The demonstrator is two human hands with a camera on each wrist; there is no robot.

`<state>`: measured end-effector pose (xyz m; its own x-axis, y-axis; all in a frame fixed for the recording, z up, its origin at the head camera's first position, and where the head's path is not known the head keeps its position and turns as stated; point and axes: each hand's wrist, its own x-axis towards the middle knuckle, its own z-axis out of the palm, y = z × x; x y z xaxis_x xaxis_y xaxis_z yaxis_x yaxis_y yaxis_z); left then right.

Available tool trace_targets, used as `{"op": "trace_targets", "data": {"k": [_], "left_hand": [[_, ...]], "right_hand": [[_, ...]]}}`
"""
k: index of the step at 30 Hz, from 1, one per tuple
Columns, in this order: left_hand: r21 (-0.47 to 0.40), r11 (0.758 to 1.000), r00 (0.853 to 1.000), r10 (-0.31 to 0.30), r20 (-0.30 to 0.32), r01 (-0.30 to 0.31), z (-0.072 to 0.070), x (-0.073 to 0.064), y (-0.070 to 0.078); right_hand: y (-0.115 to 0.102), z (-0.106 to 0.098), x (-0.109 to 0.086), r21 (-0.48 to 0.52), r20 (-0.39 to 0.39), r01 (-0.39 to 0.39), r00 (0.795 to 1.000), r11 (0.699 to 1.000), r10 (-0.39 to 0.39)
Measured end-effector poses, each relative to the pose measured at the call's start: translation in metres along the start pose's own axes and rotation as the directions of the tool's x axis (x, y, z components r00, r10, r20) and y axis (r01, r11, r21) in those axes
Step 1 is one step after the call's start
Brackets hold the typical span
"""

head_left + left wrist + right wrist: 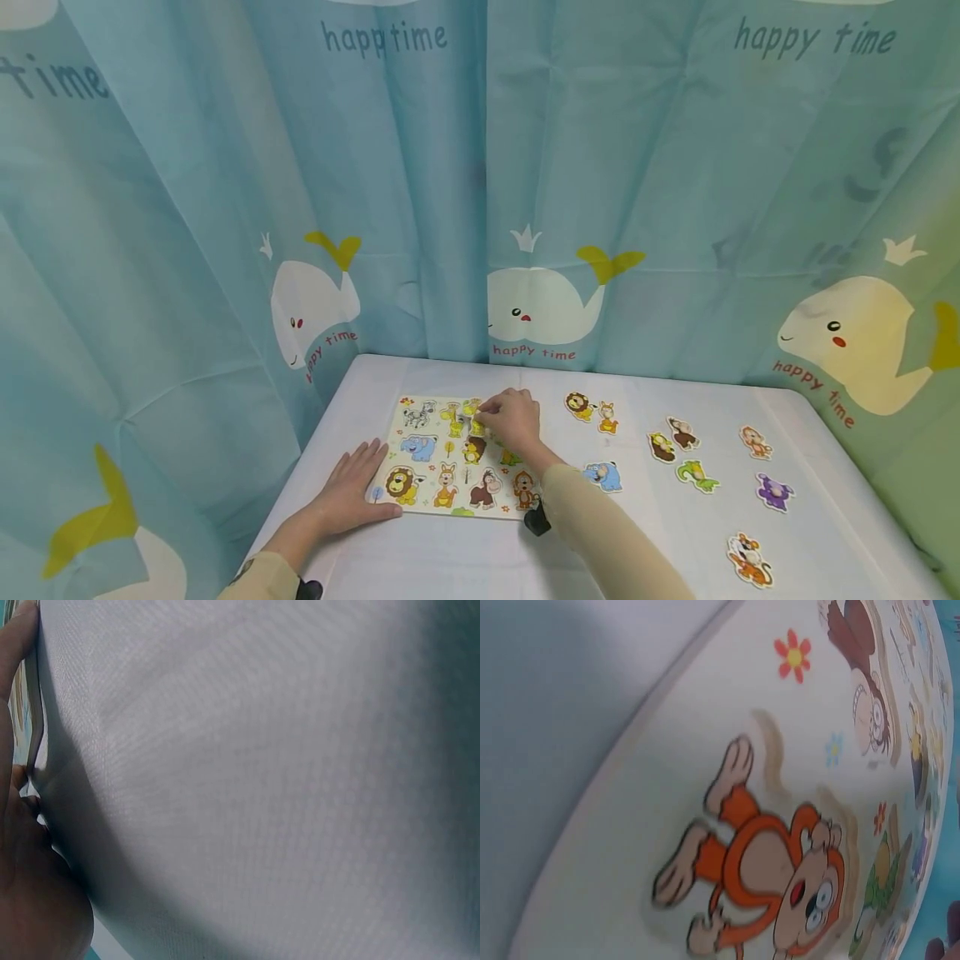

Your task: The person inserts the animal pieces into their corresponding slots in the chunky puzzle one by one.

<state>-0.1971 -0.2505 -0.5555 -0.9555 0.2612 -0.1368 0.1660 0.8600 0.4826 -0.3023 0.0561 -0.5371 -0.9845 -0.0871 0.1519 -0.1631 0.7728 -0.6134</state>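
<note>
An animal puzzle board [431, 514] lies on the white table, printed with a zebra, elephant, lion, monkey and other animals. Over its upper part my right hand [516, 419] pinches a yellow giraffe piece [476, 427] between thumb and fingertips, just right of the printed giraffe [453, 420]. My left hand [351, 487] rests at the board's left edge, fingers straight, thumb along the lower left corner. In the right wrist view the printed monkey [761, 859] shows large, with only fingertips [936, 949] of the hand at the right edge.
Right of the board lie loose pieces: a lion [579, 406], a kangaroo [607, 417], a blue elephant [603, 476], a green crocodile [697, 476], a purple one [774, 492], a tiger [748, 560] and several others. A blue curtain [435, 208] hangs behind the table.
</note>
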Motion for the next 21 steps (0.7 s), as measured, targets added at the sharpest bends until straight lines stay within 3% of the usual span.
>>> {"op": "trace_targets", "data": {"k": [21], "left_hand": [[-0.006, 1.0, 1.0, 0.002, 0.007, -0.002, -0.001, 0.0, 0.0]], "right_hand": [[-0.014, 0.024, 0.005, -0.029, -0.014, -0.05, 0.999, 0.998, 0.05]]}}
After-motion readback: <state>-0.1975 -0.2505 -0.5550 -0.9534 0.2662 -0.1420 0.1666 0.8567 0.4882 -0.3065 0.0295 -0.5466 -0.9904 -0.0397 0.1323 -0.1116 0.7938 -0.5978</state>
